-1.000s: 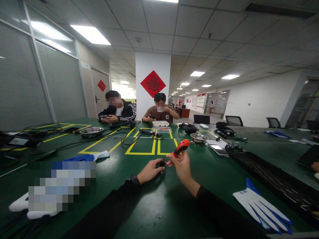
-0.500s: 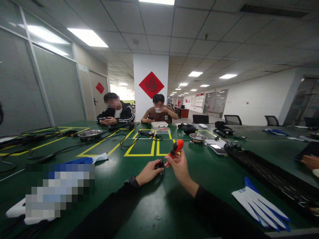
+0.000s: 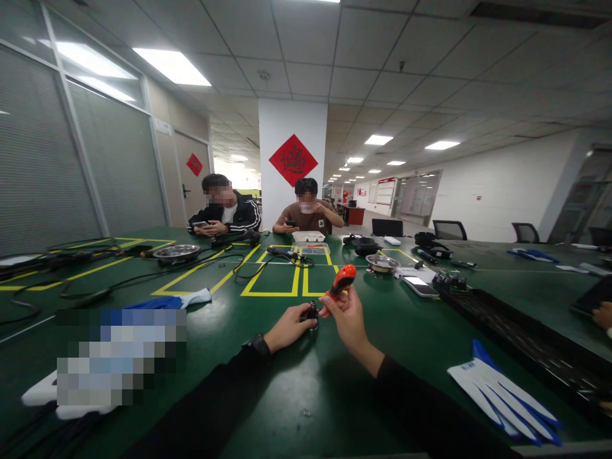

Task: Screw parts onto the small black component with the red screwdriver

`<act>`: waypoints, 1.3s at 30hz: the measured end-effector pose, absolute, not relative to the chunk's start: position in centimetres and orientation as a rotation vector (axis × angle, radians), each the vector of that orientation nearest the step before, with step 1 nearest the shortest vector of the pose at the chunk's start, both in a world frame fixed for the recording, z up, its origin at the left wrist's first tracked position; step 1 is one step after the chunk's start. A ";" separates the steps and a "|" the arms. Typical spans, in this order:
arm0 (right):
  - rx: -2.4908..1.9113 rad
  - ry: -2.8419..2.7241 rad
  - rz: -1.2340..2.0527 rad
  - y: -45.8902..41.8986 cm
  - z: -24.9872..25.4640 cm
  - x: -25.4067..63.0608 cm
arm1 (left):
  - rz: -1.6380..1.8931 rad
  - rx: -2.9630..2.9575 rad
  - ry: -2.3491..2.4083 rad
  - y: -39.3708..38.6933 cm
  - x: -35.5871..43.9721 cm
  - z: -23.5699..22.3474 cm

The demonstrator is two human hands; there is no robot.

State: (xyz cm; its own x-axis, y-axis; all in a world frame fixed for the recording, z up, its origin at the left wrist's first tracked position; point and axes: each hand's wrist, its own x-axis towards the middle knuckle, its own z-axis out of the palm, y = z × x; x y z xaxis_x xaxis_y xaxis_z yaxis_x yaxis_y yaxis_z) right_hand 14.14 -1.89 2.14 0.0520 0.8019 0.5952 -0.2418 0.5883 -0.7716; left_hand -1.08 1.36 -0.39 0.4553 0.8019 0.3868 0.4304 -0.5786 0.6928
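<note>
My left hand (image 3: 288, 330) is closed around a small dark metal cylinder-shaped part (image 3: 313, 312), held upright just over the green table (image 3: 268, 389). In my right hand (image 3: 351, 324) is a screwdriver (image 3: 344, 279) with a red and black handle. Its handle tilts up and to the right, and the fingers grip its lower end. The tip of the screwdriver is hidden by my fingers, close beside the metal part; I cannot tell whether the two touch.
To the right lie a white and blue glove (image 3: 502, 398), a long black tray (image 3: 521, 344) and a phone (image 3: 419, 285). Metal bowls (image 3: 176, 254) and cables stand farther back. Two people (image 3: 224, 207) sit across the table. Another person's hand (image 3: 603, 315) shows at the right edge.
The view has shifted slightly. Both hands keep their holds, and the screwdriver handle has turned a little, showing more of its black grip.
</note>
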 end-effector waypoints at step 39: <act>-0.630 -1.370 0.578 -1.6 2.0 14.8 | 0.971 2.133 0.989 1.7 -0.9 -0.7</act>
State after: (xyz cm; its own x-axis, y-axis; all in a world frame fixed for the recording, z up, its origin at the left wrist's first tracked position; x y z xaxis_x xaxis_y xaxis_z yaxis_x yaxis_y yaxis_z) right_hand 14.83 -1.56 1.96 0.1145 0.7034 0.7015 -0.0121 0.7071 -0.7070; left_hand -0.88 1.67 -0.70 0.4576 0.8104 0.3658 0.3811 -0.5505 0.7428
